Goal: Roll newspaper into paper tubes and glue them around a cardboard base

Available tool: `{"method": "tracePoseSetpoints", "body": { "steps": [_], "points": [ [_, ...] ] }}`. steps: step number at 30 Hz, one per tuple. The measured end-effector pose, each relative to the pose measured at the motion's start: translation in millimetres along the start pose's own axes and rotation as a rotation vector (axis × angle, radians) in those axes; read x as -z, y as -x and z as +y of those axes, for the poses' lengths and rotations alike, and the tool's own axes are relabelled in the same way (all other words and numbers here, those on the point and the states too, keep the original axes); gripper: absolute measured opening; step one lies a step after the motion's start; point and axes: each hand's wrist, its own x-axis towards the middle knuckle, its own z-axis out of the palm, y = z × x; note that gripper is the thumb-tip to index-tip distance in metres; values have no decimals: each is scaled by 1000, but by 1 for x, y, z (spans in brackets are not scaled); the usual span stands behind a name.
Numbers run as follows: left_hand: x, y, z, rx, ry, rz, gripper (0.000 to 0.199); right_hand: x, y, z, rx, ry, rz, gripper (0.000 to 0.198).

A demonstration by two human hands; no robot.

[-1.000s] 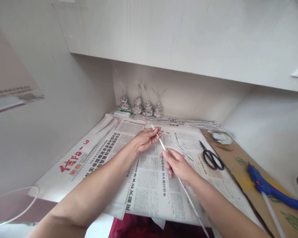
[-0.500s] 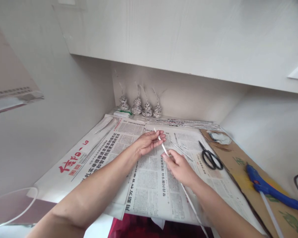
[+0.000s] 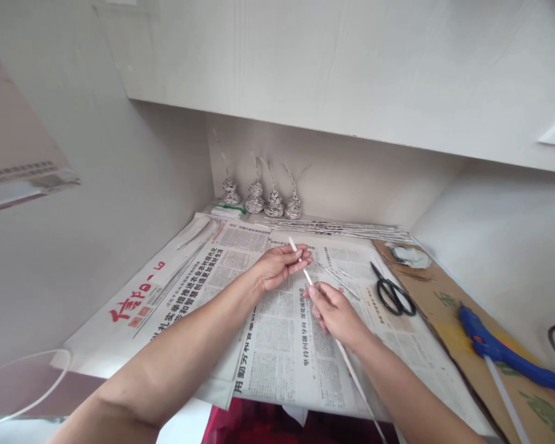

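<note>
As left hand [image 3: 280, 267] pinches white stick [image 3: 308, 276], tip [image 3: 291, 241] beyond; right hand [image 3: 335, 312] gripping lower

At the far edge of the desk [image 3: 250, 218], near its left corner, stand four woven figures [image 3: 274, 206], while along the right edge a blue glue gun [image 3: 500, 353] lies on a brown cardboard sheet [image 3: 432, 295], and black scissors [image 3: 383, 283] rest on the newspapers [image 3: 277, 336] just beside this sheet.
</note>
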Motion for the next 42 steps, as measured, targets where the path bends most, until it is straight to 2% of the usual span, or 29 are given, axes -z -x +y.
{"method": "tracePoseSetpoints", "body": {
  "steps": [2,3,6,8,9,13,14,16,19,20,22,25,27,28,32,33,35,39,40,42],
  "points": [
    [-1,0,0,0,10,9,18,2,1,-2,6,0,30,35],
    [-1,0,0,2,16,5,17,3,2,-4,-19,-70,-11,35],
    [-1,0,0,6,35,-26,17,7,6,-12,-150,-403,-267,32],
    [0,-1,-1,-4,41,-35,17,8,7,-16,-178,-497,-346,31],
    [0,-1,-1,-12,38,-32,17,8,8,-16,-166,-462,-320,32],
    [-1,-1,-3,-11,13,-13,17,6,7,-10,23,-70,-25,31],
    [-1,-1,-4,-3,13,-14,17,5,7,-9,45,-26,6,30],
    [-2,0,-5,7,20,-25,17,5,7,-7,-1,-124,-47,30],
    [-2,0,-6,4,23,-45,17,7,8,-8,-140,-432,-257,29],
    [-2,1,-7,6,20,-48,17,7,9,-7,-161,-470,-295,29],
    [-2,1,-9,16,6,-46,17,7,8,-6,-151,-371,-255,31],
    [-3,1,-12,32,-22,-40,15,6,6,-4,-4,-29,-11,32],
    [-2,0,-13,39,-25,-38,15,5,5,-3,68,74,75,32],
    [-2,1,-13,44,-20,-40,15,5,4,-4,57,30,52,32],
    [-2,1,-12,68,-5,-69,14,7,4,-9,-119,-430,-256,33],
    [-1,1,-12,73,-5,-70,15,8,4,-10,-132,-474,-292,33],
    [-1,1,-12,71,-9,-54,15,10,3,-10,-97,-365,-234,35],
    [-3,0,-12,52,-23,-23,14,7,0,-7,101,50,48,32],
    [-3,1,-12,50,-23,-26,14,7,0,-7,114,56,56,31],
    [-4,1,-12,50,-18,-30,13,6,0,-9,63,-91,-39,32]
  ]
}}
